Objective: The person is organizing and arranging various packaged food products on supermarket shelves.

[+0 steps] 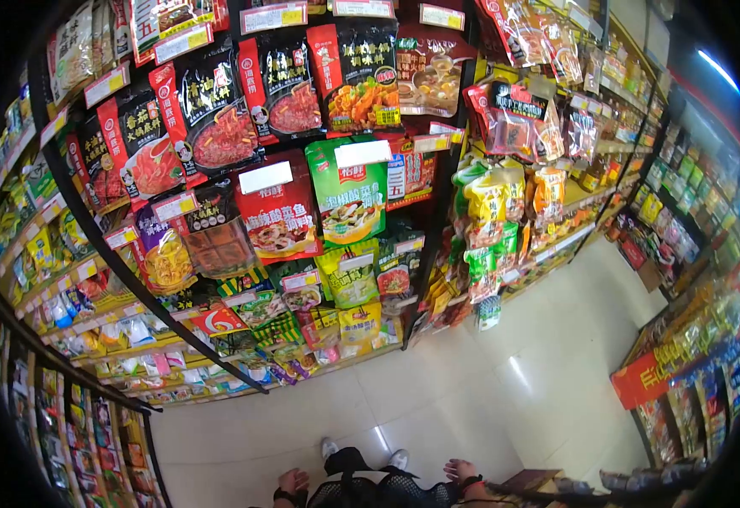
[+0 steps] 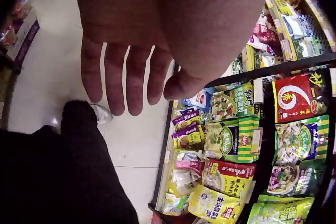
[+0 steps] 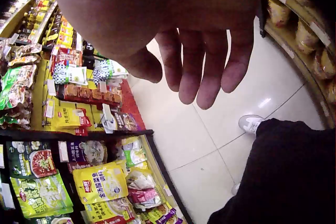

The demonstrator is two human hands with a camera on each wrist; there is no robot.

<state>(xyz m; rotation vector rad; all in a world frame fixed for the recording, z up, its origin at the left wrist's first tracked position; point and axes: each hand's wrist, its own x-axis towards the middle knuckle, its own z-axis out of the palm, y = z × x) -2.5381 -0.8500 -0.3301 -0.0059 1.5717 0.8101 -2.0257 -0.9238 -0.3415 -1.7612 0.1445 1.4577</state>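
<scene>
Both hands are low in the head view, on either side of the body, and hold nothing. My left hand (image 1: 294, 482) has its fingers extended and slightly spread; in the left wrist view the hand (image 2: 142, 40) hangs over the floor beside shelves of packets. My right hand (image 1: 460, 471) is held out the same way, and in the right wrist view its fingers (image 3: 191, 71) are relaxed above the tiles. Ahead of the body, apart from both hands, hang red pouches (image 1: 275, 207) and a green pouch (image 1: 349, 193).
A tall shelf of soup-base packets (image 1: 213, 110) fills the front. Hanging bags (image 1: 484, 207) line its right end. Pale tiled floor (image 1: 437, 381) stretches between the shelves. A display with a red sign (image 1: 640, 381) stands at the right, and more shelving (image 1: 90, 423) at the left.
</scene>
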